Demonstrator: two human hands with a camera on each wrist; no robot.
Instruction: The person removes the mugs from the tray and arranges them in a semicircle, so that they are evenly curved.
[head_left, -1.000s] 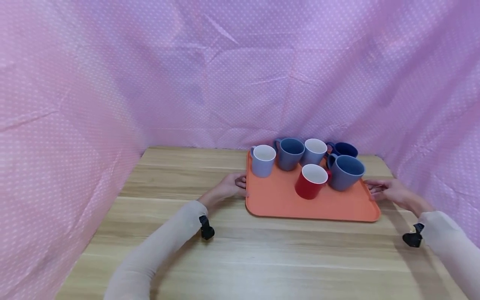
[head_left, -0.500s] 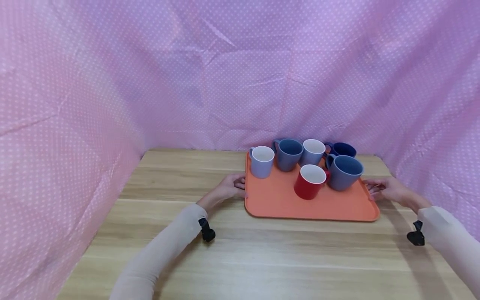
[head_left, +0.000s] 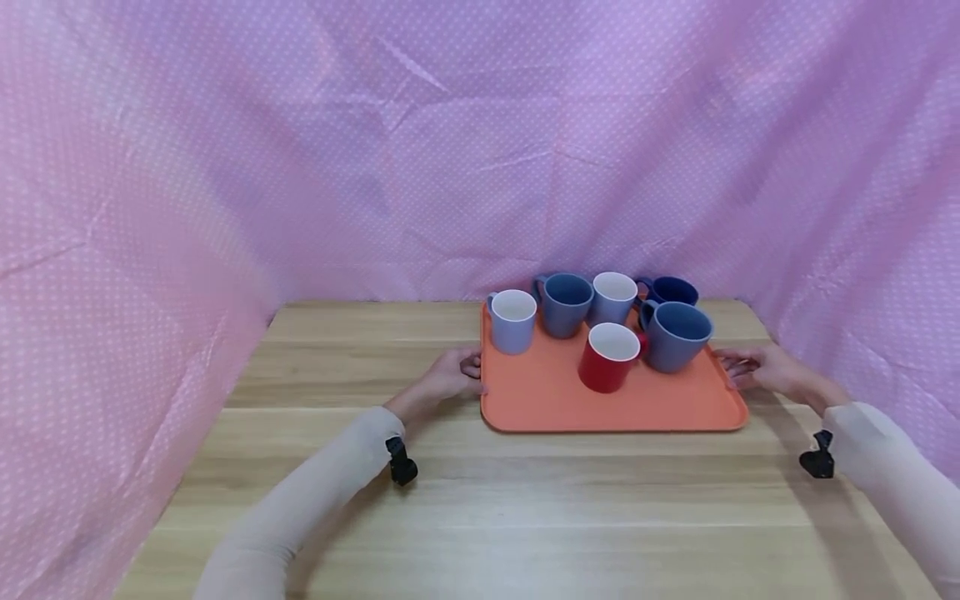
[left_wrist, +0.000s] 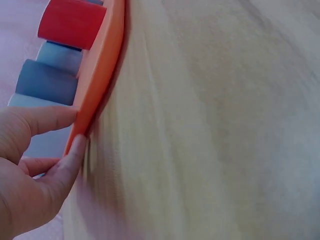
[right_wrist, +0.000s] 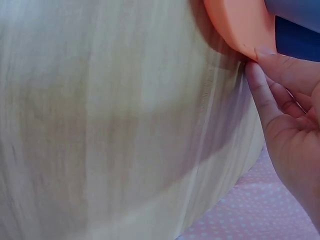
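Observation:
An orange tray point(head_left: 555, 408) lies on the wooden table and carries several upright mugs. At its left end, my left hand point(head_left: 453, 374) pinches the rim, thumb and fingers on either side of it in the left wrist view. My right hand point(head_left: 765, 372) pinches the opposite rim; the right wrist view shows thumb and finger meeting there. A red mug point(head_left: 602, 371) with white inside stands nearest the front. Behind it are a pale lilac mug point(head_left: 512, 329), a grey-blue mug point(head_left: 564, 315) and another pale mug point(head_left: 609, 310). A larger grey-blue mug point(head_left: 669, 346) partly hides a dark blue mug point(head_left: 681, 292).
The wooden table point(head_left: 480, 517) extends in front of the tray and to its left. Pink dotted cloth point(head_left: 450, 167) hangs behind and on both sides, close to the tray's back edge. Black wrist cameras sit on both sleeves.
The head view has shifted slightly, so table, tray and hands appear a little further left. Both hands stay at the tray's ends, and the mugs keep their places on it.

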